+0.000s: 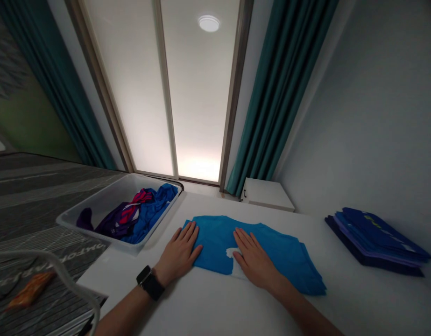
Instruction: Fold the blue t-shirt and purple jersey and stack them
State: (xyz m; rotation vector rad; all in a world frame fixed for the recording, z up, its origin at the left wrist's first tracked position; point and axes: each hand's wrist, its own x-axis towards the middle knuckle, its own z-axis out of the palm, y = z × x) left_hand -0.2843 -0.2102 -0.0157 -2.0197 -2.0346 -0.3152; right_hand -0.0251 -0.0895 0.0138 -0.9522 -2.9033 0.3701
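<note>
**Blue T-shirt [218, 242] pressed flat under both our hands**

We lay both hands palm down on the shirt, which sits folded in a rough, uneven shape about midway between the left and right edges of the white surface [358, 303]. Our left hand [178, 253] rests on the shirt's left part, with its fingers spread and pointing forward and slightly right. Our right hand [253, 259] rests near the shirt's middle, with its fingers spread and pointing forward and slightly left. Neither grip pinches anything; both are open and flat on the cloth. The two hands sit near each other, not touching, and a small white patch shows just below the right hand's fingertips [236, 235].

Both forearms angle in from the bottom corners of the view, and a black smartwatch [150, 282] sits on our left wrist.

Beyond the left hand, a translucent plastic bin [96, 207] sits at the far left corner of the surface, holding a crumpled blue garment [148, 219], a purple garment [113, 226] and a pink-striped piece of cloth [134, 207]. A stack of folded blue garments [376, 240] lies near the surface's right edge, well apart from our right hand.
</note>
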